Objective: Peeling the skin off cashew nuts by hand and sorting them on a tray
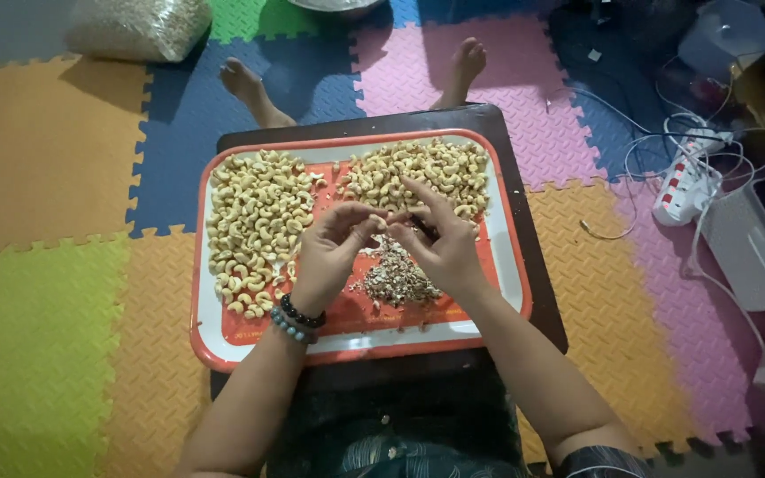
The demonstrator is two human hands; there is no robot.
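A red-rimmed tray [506, 265] rests on a dark board [537, 292] over my lap. It carries a big pile of pale cashew nuts [254, 221] on the left, a second cashew pile [418, 168] at the top right, and a small heap of brownish skins and bits [396, 279] in the middle. My left hand [329, 248], with two bead bracelets at the wrist, and my right hand [440, 243] meet above that heap. Both pinch one small nut [387, 219] between the fingertips. A small dark tool seems to lie in my right hand.
Coloured foam floor mats [46, 292] surround me. My bare feet [467, 62] stick out beyond the board. A clear bag of nuts [139, 26] lies at the top left. A power strip with tangled white cables [688, 181] sits at the right.
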